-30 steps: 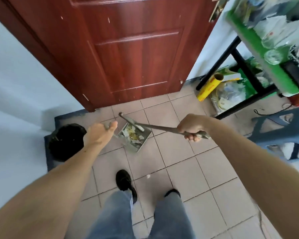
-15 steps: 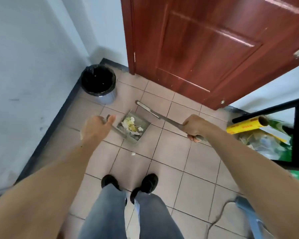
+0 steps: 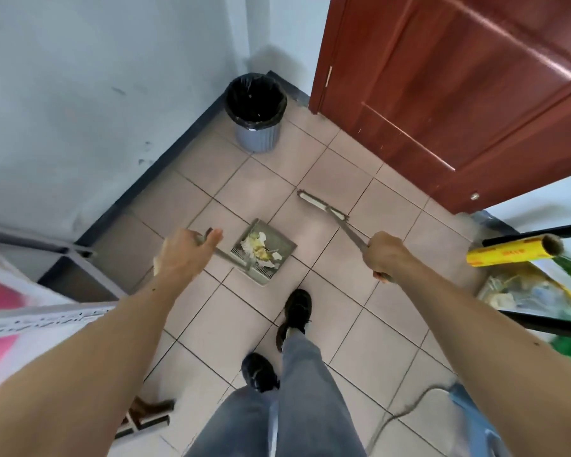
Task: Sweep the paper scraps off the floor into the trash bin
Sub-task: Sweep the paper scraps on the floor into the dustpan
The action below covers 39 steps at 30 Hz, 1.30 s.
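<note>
A grey dustpan [image 3: 279, 239] hangs over the tiled floor, loaded with white and yellowish paper scraps [image 3: 259, 248]. My left hand [image 3: 182, 253] grips its long handle at the left. My right hand [image 3: 384, 255] is closed around the broom handle; the flat broom head [image 3: 322, 204] points away toward the door. The grey trash bin [image 3: 256, 110] with a black liner stands in the corner beyond the dustpan, apart from it.
A red-brown door [image 3: 459, 94] stands to the right of the bin. The pale wall [image 3: 96, 94] runs along the left. A yellow roll [image 3: 513, 250] and a black-framed shelf with bags sit at the right. My shoes [image 3: 295, 311] are just behind the dustpan. A cable lies bottom right.
My view has swung left and I have stepped toward the corner; the bin now sits higher and nearer the centre. The dustpan and broom stay in my hands, scraps still in the pan.
</note>
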### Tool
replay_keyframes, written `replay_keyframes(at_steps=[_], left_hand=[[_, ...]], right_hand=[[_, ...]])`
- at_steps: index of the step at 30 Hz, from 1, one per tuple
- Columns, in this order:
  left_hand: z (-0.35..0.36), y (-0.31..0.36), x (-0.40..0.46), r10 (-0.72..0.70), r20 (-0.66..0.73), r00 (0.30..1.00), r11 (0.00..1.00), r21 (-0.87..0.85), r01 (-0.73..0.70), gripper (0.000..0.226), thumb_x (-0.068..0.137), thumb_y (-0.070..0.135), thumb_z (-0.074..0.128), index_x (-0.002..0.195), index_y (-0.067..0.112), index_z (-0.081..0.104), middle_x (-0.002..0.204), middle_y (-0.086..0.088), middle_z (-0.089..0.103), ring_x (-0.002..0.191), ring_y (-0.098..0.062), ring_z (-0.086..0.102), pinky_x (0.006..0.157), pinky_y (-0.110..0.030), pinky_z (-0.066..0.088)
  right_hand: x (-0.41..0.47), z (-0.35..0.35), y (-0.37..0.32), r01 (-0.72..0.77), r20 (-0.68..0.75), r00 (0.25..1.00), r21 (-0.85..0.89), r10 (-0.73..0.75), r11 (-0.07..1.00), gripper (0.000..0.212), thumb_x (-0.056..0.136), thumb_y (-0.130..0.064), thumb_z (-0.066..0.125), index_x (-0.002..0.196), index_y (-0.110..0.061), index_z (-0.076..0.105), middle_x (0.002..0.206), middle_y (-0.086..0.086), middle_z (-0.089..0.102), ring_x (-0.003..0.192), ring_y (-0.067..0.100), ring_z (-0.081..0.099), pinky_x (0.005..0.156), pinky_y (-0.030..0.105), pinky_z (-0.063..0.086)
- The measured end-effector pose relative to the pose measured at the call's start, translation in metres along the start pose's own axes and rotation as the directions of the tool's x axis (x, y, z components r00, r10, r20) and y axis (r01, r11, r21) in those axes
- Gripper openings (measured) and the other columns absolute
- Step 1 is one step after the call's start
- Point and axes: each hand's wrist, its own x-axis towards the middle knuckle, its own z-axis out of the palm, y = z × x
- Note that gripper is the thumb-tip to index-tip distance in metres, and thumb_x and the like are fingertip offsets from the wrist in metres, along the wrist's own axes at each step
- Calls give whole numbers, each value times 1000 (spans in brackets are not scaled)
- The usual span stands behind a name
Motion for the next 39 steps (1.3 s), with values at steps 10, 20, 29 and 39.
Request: replay_keyframes(at_steps=[10,20,29,39], left_hand=[[46,-63,-75,-82,17,996,994,72,81,67,86,76,39,73,18,70,66,-6,63,68,-26,65,73,-38,55],[76,-54,-99,-78,12,997,992,99,77,70,90,72,36,76,11,68,66,-7,59,64,-24,56,57,-31,41],[81,-55,-101,-117,2,993,993,32,116,70,89,72,39,71,10,66,67,-8,60,57,-20,55,56,-30,42],[56,-49,-106,-142,-68,987,990,-36,140,68,89,71,41,67,10,62,61,-4,56,56,-20,55,54,-26,41]], right_hand=[[-50,68,47,0,115,993,-138,16,990,23,93,6,45,111,2,57,81,14,48,57,23,54,37,22,40],[-68,26,73,144,228,971,-297,-76,944,28,95,-12,45,106,2,67,62,17,59,37,21,48,40,22,39],[-68,55,65,119,145,986,-249,-84,961,21,95,-3,46,108,-1,62,82,15,56,47,22,54,36,20,42],[-70,10,52,271,379,916,-340,-132,900,35,95,-17,43,95,10,66,63,19,62,43,23,49,40,24,39]])
